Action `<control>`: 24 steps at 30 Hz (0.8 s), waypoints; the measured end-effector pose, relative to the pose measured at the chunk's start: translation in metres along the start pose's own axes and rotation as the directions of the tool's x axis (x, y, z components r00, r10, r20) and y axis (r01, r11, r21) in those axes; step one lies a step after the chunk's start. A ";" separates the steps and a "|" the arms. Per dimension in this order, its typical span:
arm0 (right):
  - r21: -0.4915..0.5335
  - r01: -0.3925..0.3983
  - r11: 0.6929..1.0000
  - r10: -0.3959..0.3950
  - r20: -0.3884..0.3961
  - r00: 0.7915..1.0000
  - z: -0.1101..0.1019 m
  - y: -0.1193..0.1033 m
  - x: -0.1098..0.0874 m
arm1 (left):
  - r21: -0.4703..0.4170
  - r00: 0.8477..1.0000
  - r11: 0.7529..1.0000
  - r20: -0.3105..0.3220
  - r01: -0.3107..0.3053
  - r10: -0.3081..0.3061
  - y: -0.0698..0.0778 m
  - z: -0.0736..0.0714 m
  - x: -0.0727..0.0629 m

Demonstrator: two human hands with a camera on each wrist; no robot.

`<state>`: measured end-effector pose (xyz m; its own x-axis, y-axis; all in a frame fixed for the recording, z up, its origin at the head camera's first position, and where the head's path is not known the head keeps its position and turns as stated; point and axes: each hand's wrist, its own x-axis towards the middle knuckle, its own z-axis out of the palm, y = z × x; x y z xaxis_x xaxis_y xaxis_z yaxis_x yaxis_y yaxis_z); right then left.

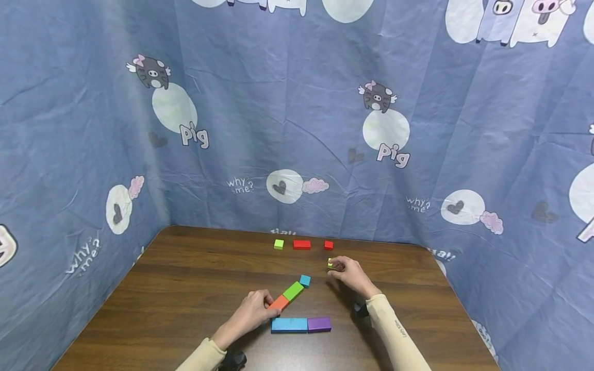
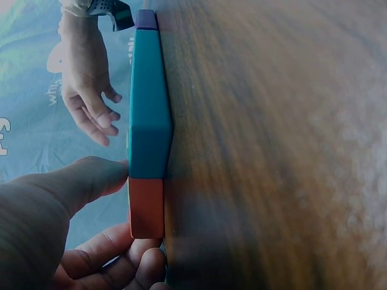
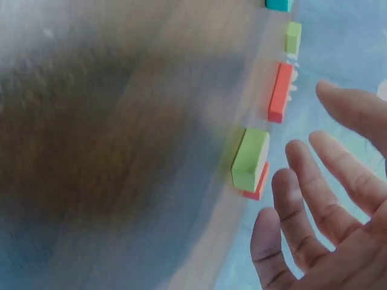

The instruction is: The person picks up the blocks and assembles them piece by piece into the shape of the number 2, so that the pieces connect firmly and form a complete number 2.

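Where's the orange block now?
In the head view, the orange block sits left of center, held by the left hand, with the green block against its far end and the long blue block on its near side.

Blue pig-print cloth [image 1: 260,113] behind wooden table [image 1: 195,278]

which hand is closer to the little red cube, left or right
Right. The right hand is just in front of the red cube, slightly rightward; the left hand is farther off, gripping the orange block.

Wood-grain table [image 1: 185,273] has wrinkled blue pig-print cloth [image 1: 260,118] behind and at both sides, pale glare [image 1: 297,358] up front.
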<state>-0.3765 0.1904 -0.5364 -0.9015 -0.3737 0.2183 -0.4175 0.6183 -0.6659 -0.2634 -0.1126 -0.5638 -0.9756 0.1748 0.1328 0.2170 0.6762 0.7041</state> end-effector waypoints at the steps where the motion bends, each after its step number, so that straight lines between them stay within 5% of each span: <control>1: 0.007 -0.006 1.000 0.007 -0.008 1.000 -0.001 0.000 0.000 | -0.001 1.000 1.000 0.001 0.001 -0.001 0.000 0.000 0.000; 24: 0.077 -0.082 0.994 0.090 -0.108 0.990 -0.008 0.013 0.009 | -0.010 1.000 1.000 -0.010 -0.005 0.005 0.001 -0.001 -0.001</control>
<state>-0.3909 0.2006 -0.5378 -0.9424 -0.2400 0.2331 -0.3323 0.5915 -0.7347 -0.2623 -0.1130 -0.5630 -0.9749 0.1709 0.1428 0.2212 0.6680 0.7105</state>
